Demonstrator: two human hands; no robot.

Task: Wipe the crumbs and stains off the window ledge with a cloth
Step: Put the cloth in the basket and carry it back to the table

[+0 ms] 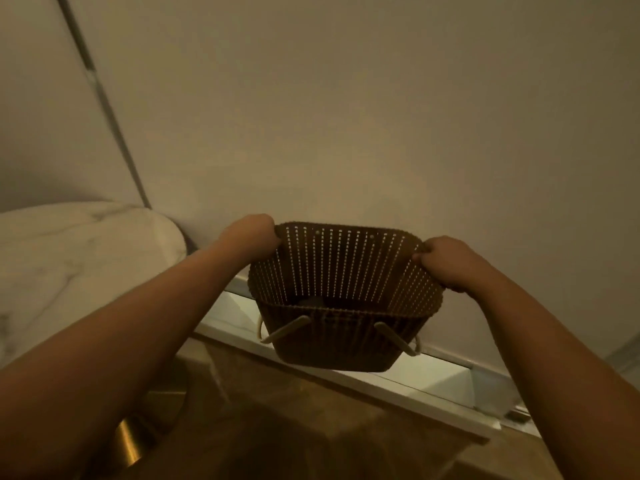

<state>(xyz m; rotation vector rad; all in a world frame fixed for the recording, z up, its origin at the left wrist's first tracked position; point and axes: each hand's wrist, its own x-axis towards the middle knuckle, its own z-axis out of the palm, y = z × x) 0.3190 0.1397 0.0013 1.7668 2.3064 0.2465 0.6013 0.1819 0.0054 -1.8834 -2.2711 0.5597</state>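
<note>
the grip of the left hand (pixel 254 233) is clenched on the left rim of a dark brown slotted basket (pixel 346 271), and the grip of the right hand (pixel 446 263) is clenched on the right rim, so the basket hangs between both hands with its opening tilted to the person. something dark lies on its bottom, too dim to name. the pale window ledge (pixel 433 375) runs just under the basket along the wall, and a marble bench (pixel 69 258) stands at the left.

Brown slotted basket (pixel 346 268), white marble counter (pixel 69 258)
</note>
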